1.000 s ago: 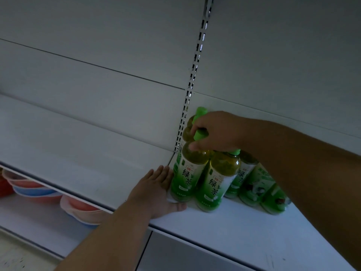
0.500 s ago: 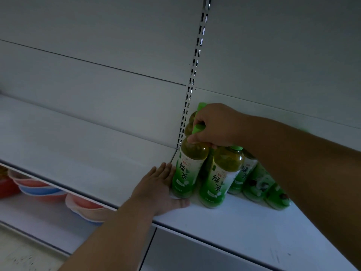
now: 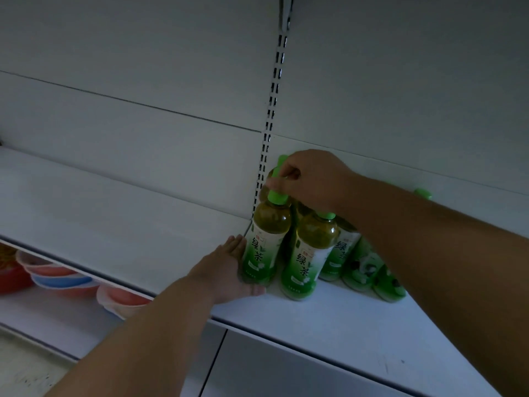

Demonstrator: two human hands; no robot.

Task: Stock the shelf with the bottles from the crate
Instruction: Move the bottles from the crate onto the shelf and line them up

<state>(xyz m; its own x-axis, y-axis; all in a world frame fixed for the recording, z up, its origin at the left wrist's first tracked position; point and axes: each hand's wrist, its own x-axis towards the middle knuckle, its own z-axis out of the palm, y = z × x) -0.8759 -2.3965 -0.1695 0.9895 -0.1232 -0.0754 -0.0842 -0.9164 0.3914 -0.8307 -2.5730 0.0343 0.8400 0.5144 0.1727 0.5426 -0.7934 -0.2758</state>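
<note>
Front-left bottle (image 3: pixel 264 245) stands upright at the left end of the shelf (image 3: pixel 329 319), by the slotted upright (image 3: pixel 272 110), touching its neighbour bottle (image 3: pixel 310 253); more bottles sit behind and to the right. Your left hand (image 3: pixel 229 270) lies flat, fingers straight against its base. Your right hand (image 3: pixel 307 179) pinches the cap of the bottle behind (image 3: pixel 279 167). Square the row: keep the left palm as a stop, nudge the caps level, labels forward. Tall and narrow, so likely to tip; push low. Bowls (image 3: pixel 63 279) sit on the shelf below.

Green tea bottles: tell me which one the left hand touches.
The leftmost front bottle; the left hand rests flat against its label, the others stand clear to its right.
</note>
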